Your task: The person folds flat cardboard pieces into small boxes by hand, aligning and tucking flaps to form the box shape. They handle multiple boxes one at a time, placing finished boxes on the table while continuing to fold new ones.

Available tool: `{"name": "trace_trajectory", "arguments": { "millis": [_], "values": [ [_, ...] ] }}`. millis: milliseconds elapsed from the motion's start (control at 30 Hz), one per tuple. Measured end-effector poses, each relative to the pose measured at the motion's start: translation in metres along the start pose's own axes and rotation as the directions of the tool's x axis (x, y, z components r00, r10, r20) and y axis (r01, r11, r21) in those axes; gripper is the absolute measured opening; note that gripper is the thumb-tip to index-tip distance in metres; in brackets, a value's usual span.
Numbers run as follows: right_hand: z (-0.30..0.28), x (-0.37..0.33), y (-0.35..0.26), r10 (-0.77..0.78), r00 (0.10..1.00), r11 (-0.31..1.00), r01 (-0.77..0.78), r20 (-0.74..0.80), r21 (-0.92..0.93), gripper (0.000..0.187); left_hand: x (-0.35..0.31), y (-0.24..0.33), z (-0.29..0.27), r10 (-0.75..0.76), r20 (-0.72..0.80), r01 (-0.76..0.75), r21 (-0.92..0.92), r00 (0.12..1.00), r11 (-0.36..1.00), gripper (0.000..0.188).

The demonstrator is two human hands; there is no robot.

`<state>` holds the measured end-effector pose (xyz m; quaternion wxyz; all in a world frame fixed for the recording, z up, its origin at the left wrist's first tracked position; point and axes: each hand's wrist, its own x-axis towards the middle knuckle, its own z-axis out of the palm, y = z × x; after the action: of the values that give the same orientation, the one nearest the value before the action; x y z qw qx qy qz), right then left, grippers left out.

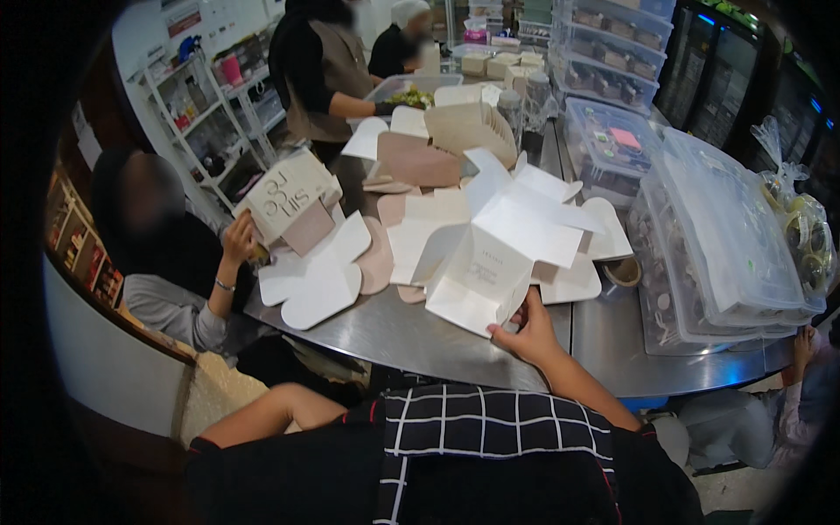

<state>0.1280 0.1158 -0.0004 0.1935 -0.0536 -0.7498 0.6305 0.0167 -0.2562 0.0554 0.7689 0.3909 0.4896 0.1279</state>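
Observation:
My right hand (pixel 530 334) grips the near right corner of a white folding carton (pixel 490 254), thumb on the near edge and fingers along its side. The carton is partly raised into a box, with its flaps standing open and faint print inside. It rests at the front of the steel table (pixel 394 337). Of my left arm only the bent forearm (pixel 271 413) shows, low at the left; its hand is out of sight. Flat white cartons (pixel 328 271) and pink-beige card pieces (pixel 418 160) lie in a loose pile around the box.
A seated person at the left holds a cream printed box (pixel 293 197); others work at the far end by a tub of food (pixel 411 87). Clear plastic bins (pixel 726 236) stack at the right, beside a roll of tape (pixel 622 273). Glass jars (pixel 535 98) stand farther back.

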Motion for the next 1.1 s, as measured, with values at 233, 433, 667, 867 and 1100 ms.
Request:
{"name": "trace_trajectory", "arguments": {
  "millis": [233, 433, 667, 867, 1100],
  "values": [
    [-0.008, -0.002, -0.01, -0.029, 1.0, 0.988, 0.027, 0.012, 0.152, 0.057, -0.027, 0.032, -0.017, -0.128, -0.768, 0.064, -0.112, 0.627, 0.992, 0.021],
    [-0.021, -0.008, -0.005, 0.112, 0.99, 0.904, -0.068, -0.08, 0.422, 0.067, 0.033, 0.079, -0.103, 0.604, -0.793, -0.384, 0.533, 0.083, 0.754, 0.101],
    [-0.054, -0.042, -0.039, 0.022, 0.977, 0.993, 0.004, -0.21, 0.122, 0.072, 0.091, 0.159, -0.157, 0.669, -0.536, -0.603, 0.327, 0.515, 0.727, 0.099],
    [-0.095, -0.031, -0.065, -0.165, 0.967, 0.972, 0.126, -0.195, -0.198, 0.066, 0.144, 0.166, -0.153, 0.82, -0.565, -0.693, 0.553, 0.096, 0.462, 0.089],
    [-0.072, -0.002, -0.049, -0.565, 0.717, 0.484, -0.112, -0.408, -0.868, 0.057, 0.173, 0.144, -0.172, 0.687, -0.715, -0.643, 0.467, 0.13, 0.607, 0.073]
  ]
}}
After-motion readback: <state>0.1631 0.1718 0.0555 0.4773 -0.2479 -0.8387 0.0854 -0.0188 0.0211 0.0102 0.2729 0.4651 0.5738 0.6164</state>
